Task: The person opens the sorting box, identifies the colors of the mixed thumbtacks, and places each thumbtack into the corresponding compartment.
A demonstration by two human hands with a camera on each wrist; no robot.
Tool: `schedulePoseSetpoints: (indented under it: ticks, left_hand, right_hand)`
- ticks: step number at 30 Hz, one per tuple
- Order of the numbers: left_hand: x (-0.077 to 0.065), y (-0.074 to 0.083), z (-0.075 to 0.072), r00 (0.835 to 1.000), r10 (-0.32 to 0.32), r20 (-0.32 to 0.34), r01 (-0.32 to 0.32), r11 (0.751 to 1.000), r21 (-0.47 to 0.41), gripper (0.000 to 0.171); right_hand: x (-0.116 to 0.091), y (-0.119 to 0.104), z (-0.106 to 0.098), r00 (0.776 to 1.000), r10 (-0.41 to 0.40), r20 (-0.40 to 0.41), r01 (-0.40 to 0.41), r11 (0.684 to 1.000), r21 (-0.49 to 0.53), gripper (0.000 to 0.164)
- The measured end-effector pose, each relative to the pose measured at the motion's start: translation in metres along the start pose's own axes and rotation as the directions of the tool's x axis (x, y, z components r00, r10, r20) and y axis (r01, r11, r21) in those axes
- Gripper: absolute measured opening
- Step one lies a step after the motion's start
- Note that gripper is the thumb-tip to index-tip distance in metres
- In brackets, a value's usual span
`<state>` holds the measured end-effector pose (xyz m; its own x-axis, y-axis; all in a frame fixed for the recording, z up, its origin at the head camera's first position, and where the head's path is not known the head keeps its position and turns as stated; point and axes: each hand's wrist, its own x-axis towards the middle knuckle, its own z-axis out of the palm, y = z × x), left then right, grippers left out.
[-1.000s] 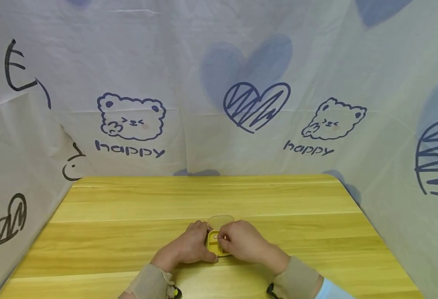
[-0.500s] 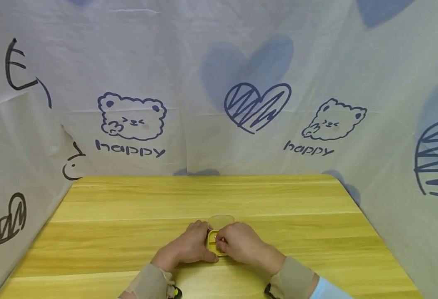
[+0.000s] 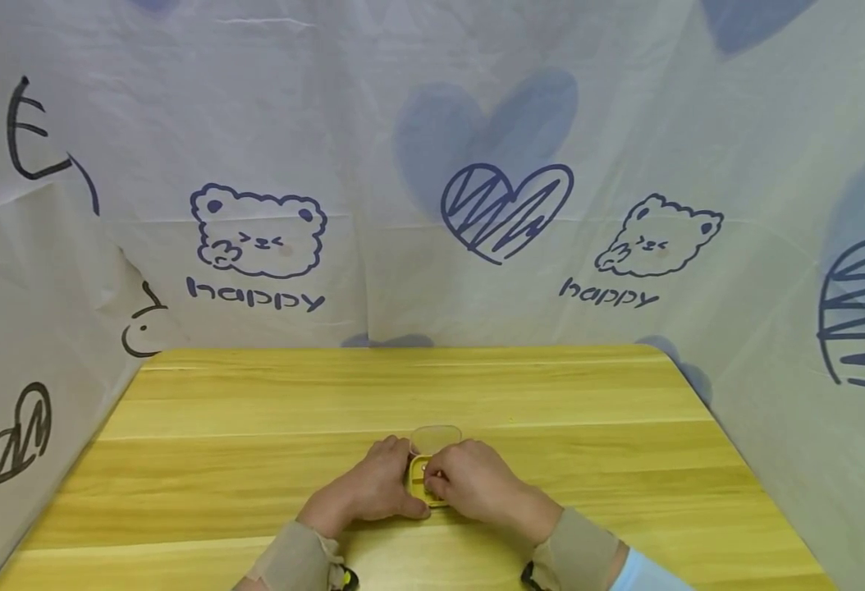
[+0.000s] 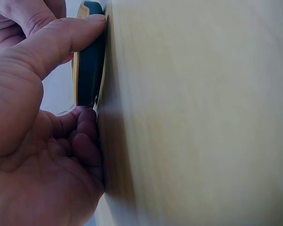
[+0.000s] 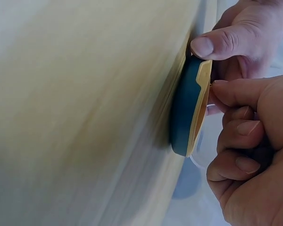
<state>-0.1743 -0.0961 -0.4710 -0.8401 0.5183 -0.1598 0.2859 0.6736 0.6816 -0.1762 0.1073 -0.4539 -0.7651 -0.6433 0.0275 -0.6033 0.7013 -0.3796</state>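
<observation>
Braces the case [image 5: 183, 115] with the left hand [image 3: 379, 484], with thumb against the near wall and fingers curled about the left and far sides. Holds the right hand [image 3: 480, 480] over the case in a narrow pinch of thumb and forefinger, apparently on a tiny gold-coloured piece [image 5: 211, 85], too small to name. Sits open on the worktop [image 3: 292, 394], at the near middle, between both hands.

Looks light and stiff, probably a plastic shell, blue-green outside and yellow within. Likely slides at a sideways nudge, so calls for steadying low on the near and left walls. At the far side, a thin clear lid [image 3: 435, 440], folded back; seems the fragile part, probably hinged, so best spared any grip or pressure. For the piece, fingertips only: likely hard, nearly weightless and easy to drop.

Farther out, beyond the worktop's far edge, a white cloth [image 3: 384, 246] with blue hearts and bears.
</observation>
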Motion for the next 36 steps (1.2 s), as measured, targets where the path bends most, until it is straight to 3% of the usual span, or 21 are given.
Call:
schedulePoseSetpoints:
  ticks: [12,21,29,36]
  left_hand:
    - [0.002,-0.001,0.002,1.0,-0.004,-0.002,0.004,1.0,-0.009,0.075]
    - [0.003,-0.002,0.003,1.0,0.003,-0.022,-0.003,1.0,-0.018,0.072]
    - [0.003,-0.002,0.004,1.0,-0.003,-0.03,0.002,1.0,-0.015,0.074]
    - [0.002,-0.002,0.004,0.999,0.006,-0.032,-0.007,1.0,-0.019,0.073]
  right_hand:
    - [-0.001,0.001,-0.001,1.0,0.001,-0.025,-0.001,1.0,0.004,0.009]
    - [-0.015,0.011,-0.03,0.993,0.088,-0.079,-0.081,0.993,0.082,0.011]
    - [-0.026,0.042,-0.057,0.965,0.166,-0.204,-0.171,0.985,-0.008,0.009]
    - [-0.028,0.081,-0.069,0.929,0.284,-0.238,-0.323,0.936,-0.142,0.012]
